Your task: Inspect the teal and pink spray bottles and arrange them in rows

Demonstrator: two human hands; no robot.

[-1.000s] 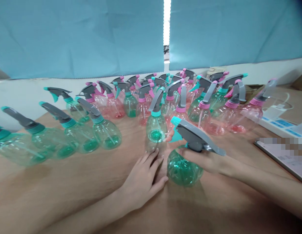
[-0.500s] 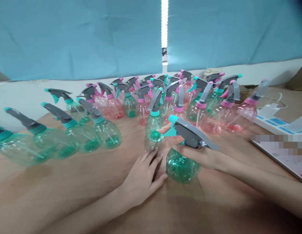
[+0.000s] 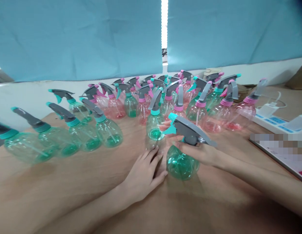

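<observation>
A green spray bottle (image 3: pixel 182 164) with a grey and turquoise trigger head stands near the middle of the view. My right hand (image 3: pixel 198 152) is wrapped round its neck, just under the head, and the nozzle points left. Flat on the table, fingers spread, my left hand (image 3: pixel 146 175) lies just left of that bottle's base. Directly beyond my left fingertips is a second green spray bottle (image 3: pixel 155 128), upright and apart from the held one. My right fingertips reach close to it; whether they touch it is unclear.
Several green spray bottles (image 3: pixel 109 133) form a row at the left. Pink and green bottles crowd the back, including a pink one (image 3: pixel 214 118). On the right lie a white power strip (image 3: pixel 275 122) and a flat, partly blurred-out device (image 3: pixel 277 154). The table (image 3: pixel 97 191) is brown.
The view has shifted slightly, with the left row appearing a little further right. My right index finger has drawn in nearer the trigger. My left hand has stayed in place.
</observation>
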